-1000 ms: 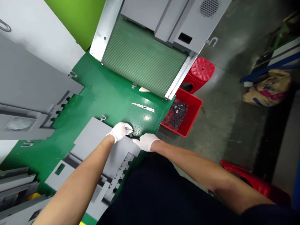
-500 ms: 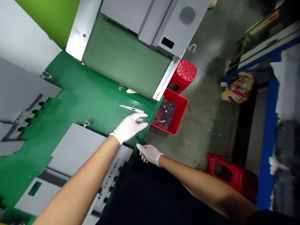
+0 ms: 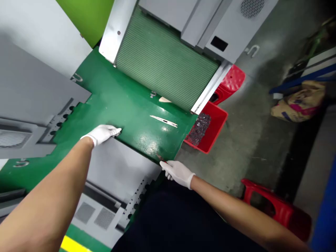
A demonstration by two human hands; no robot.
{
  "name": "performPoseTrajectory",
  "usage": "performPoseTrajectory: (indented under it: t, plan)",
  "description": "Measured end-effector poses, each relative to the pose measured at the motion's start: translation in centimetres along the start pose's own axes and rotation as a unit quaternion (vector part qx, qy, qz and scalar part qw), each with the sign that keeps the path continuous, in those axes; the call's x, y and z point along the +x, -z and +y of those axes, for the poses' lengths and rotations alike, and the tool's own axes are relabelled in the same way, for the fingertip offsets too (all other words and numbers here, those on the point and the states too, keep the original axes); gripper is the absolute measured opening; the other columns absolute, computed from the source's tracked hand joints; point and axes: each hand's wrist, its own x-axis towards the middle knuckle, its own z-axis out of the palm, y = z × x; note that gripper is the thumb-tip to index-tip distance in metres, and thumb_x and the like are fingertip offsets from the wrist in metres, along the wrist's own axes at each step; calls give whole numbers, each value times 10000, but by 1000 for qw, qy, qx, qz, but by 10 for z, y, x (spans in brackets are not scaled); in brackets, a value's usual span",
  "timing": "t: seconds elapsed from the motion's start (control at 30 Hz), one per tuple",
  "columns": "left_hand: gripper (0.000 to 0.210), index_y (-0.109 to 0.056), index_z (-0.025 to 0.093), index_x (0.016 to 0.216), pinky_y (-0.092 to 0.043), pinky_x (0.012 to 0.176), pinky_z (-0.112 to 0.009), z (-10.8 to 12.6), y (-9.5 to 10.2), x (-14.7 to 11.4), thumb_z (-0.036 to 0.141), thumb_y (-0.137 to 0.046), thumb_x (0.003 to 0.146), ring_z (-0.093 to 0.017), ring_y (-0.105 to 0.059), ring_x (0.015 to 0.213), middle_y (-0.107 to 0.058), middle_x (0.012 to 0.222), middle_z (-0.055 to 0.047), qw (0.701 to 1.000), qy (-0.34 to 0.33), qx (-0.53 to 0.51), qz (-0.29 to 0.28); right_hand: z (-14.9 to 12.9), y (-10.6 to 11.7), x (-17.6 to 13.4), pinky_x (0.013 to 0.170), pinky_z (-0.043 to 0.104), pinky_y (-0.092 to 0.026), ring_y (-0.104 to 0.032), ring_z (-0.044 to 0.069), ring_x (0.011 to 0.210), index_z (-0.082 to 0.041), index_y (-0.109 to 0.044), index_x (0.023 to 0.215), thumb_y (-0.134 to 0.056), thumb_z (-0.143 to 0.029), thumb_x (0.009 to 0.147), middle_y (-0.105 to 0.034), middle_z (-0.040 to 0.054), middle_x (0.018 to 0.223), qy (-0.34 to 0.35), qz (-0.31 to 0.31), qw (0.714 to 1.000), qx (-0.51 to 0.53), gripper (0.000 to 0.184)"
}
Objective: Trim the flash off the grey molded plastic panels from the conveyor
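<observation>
My left hand (image 3: 102, 134), in a white glove, has its fingers curled at the upper edge of a grey moulded panel (image 3: 118, 157) on the green table. Its hook-shaped tab is hidden beneath my fingers. By the table's near edge, my gloved right hand (image 3: 180, 172) is closed round a small red-handled tool, probably cutting pliers (image 3: 159, 156); its metal tip points up and left, and most of it is hidden in the palm. A white utility knife (image 3: 164, 121) lies on the table ahead of both hands.
A green ribbed conveyor belt (image 3: 168, 63) carries another grey panel (image 3: 207, 26). Beyond the table edge stand a red bin (image 3: 216, 127) of dark scraps and red stools (image 3: 232, 82). More panels lie at left (image 3: 34, 73). A hooked scrap (image 3: 153, 94) lies near the belt.
My left hand has moved left, from near the knife to the panel's edge, and its fingers have curled in. The right hand keeps its tool. The view has shifted left.
</observation>
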Motion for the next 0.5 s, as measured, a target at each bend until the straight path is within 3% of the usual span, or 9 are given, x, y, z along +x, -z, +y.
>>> performPoseTrajectory:
  t: [0.13,0.27,0.5]
  plan:
    - [582,-737,217,815,-470,729,-285,6,0,17,770,-600,693,-225,-648,813,-744,891,-51,996,49,77,6,-46,3,23,671,279,-441,-613,170,702,-200,-626,794,-356,-763,902,-672,47,743,62,11,995,-74,633]
    - [548,-707,202,655,-466,688,-329,13,-4,26,737,-596,694,-279,-657,794,-727,835,-117,982,62,179,8,-78,-1,42,682,285,-415,-619,188,749,-215,-607,764,-316,-782,899,-693,60,794,80,8,986,-145,651]
    - [530,-778,247,872,-473,822,-299,0,10,-13,724,-592,736,-206,-651,827,-759,907,-34,997,-26,-28,-60,-106,-22,70,746,322,-419,-668,266,925,-211,-666,886,-192,-794,904,-736,128,975,90,-35,953,-286,752]
